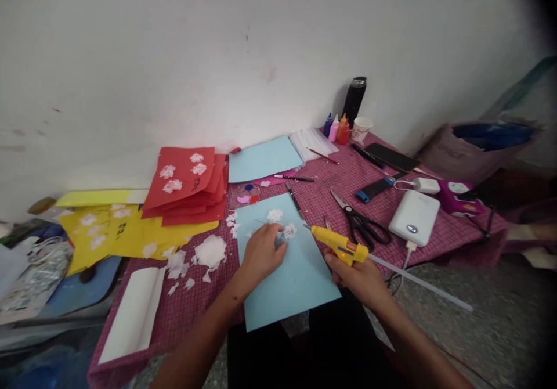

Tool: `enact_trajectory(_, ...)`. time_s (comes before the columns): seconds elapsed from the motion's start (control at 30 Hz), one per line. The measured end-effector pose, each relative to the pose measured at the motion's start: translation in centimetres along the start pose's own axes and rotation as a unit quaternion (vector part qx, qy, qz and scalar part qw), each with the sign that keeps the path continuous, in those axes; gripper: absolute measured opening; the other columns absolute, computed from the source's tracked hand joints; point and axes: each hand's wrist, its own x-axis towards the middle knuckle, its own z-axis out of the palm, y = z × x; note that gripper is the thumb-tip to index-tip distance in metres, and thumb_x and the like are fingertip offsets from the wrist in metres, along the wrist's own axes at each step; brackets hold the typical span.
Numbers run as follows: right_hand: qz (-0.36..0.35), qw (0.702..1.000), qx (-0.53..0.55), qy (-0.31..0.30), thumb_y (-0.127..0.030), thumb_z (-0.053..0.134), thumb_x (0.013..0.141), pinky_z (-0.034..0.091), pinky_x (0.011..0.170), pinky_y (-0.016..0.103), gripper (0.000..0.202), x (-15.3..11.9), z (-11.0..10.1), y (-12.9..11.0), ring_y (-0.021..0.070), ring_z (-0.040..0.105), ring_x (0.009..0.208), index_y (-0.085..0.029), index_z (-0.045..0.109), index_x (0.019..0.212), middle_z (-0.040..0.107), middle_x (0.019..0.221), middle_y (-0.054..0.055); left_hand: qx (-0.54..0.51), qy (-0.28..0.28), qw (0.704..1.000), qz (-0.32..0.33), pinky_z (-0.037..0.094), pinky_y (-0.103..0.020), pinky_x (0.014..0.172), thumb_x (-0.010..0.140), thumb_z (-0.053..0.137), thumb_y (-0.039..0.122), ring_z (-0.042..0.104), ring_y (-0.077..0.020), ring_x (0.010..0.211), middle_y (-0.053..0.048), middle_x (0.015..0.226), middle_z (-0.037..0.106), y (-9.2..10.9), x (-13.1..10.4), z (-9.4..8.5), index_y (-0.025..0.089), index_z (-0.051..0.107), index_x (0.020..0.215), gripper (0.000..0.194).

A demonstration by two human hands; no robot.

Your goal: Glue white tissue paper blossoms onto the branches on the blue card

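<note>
- Grips a yellow hot glue gun (337,242) in the right hand (354,272), closed around the handle.
- Rests the left hand (263,252) on the light-blue sheet (291,290), with fingers loosely curled; cannot tell of anything pinched.
- Shows at least 2 white tissue flowers (275,215) on the upper half; cannot tell glued from loose.
- Leaves the lower half bare, so seems only part-done.
- Counts 4 flowers on the top red sheet (185,198), apparently finished.
- Has tissue scraps (210,251) loose alongside, presumably unused.

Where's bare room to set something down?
Beyond the glue gun, bare cloth shows between the red pencil, scissors and cutter. Another patch lies right of the white paper, below the tissue scraps. Crowded: back left, where red cards overlap yellow sheets.
</note>
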Motion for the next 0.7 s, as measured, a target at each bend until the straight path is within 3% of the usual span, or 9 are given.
enact_trajectory(0.1, -0.002, 1.0, 0.001, 0.001, -0.048, 0.054, 0.087, 0.046, 0.052, 0.028, 0.031, 0.0, 0.0, 0.0, 0.0163, 0.057, 0.052, -0.019, 0.065, 0.091, 0.059, 0.056, -0.001, -0.016, -0.008, 1.0, 0.002, 0.045, -0.032, 0.082, 0.083, 0.06, 0.022, 0.058, -0.0196, 0.091, -0.005, 0.099, 0.062, 0.2, -1.9, -0.6, 0.021, 0.056, 0.111, 0.029)
enact_trajectory(0.2, 0.001, 1.0, 0.009, -0.004, -0.049, 0.055, 0.086, 0.046, 0.052, 0.028, 0.033, 0.0, 0.0, 0.1, 0.0163, 0.057, 0.052, -0.019, 0.065, 0.093, 0.06, 0.056, -0.001, -0.024, -0.037, 0.999, 0.01, 0.046, -0.031, 0.08, 0.088, 0.054, 0.024, 0.059, -0.0186, 0.088, -0.004, 0.096, 0.063, -0.2, -4.4, -1.6, 0.021, 0.06, 0.103, 0.017)
enact_trajectory(0.33, 0.016, 1.0, 0.015, 0.005, -0.048, 0.058, 0.082, 0.045, 0.049, 0.027, 0.034, 0.1, -0.1, 0.3, 0.0166, 0.057, 0.051, -0.018, 0.067, 0.094, 0.06, 0.055, -0.001, 0.006, -0.029, 1.0, -0.005, 0.045, -0.03, 0.079, 0.093, 0.045, 0.026, 0.059, -0.0185, 0.088, -0.004, 0.09, 0.065, -3.4, -6.3, -3.6, 0.021, 0.063, 0.091, 0.019)
enact_trajectory(0.47, 0.025, 0.999, 0.018, 0.014, -0.048, 0.06, 0.079, 0.045, 0.048, 0.027, 0.032, 0.2, 0.0, 0.3, 0.0171, 0.057, 0.05, -0.018, 0.068, 0.09, 0.061, 0.054, 0.0, 0.057, 0.045, 0.995, -0.063, 0.045, -0.032, 0.08, 0.092, 0.047, 0.026, 0.06, -0.0199, 0.088, -0.004, 0.091, 0.067, -8.0, -5.7, -5.7, 0.021, 0.064, 0.092, 0.018)
enact_trajectory(0.53, 0.03, 0.999, 0.014, 0.019, -0.047, 0.06, 0.079, 0.044, 0.047, 0.028, 0.032, 0.2, 0.0, 0.2, 0.0176, 0.057, 0.049, -0.019, 0.068, 0.09, 0.061, 0.054, 0.0, 0.074, 0.06, 0.992, -0.086, 0.045, -0.033, 0.081, 0.091, 0.049, 0.027, 0.061, -0.0209, 0.09, -0.005, 0.092, 0.067, -9.2, -5.0, -6.2, 0.02, 0.065, 0.093, 0.017)
enact_trajectory(0.7, 0.033, 0.999, 0.002, 0.024, -0.048, 0.059, 0.079, 0.043, 0.045, 0.029, 0.032, 0.2, 0.0, 0.2, 0.0186, 0.057, 0.047, -0.019, 0.068, 0.091, 0.062, 0.053, 0.001, 0.083, 0.036, 0.995, -0.045, 0.047, -0.033, 0.085, 0.089, 0.048, 0.021, 0.06, -0.0204, 0.094, -0.006, 0.096, 0.066, -8.3, -3.6, -5.9, 0.019, 0.065, 0.099, 0.02)
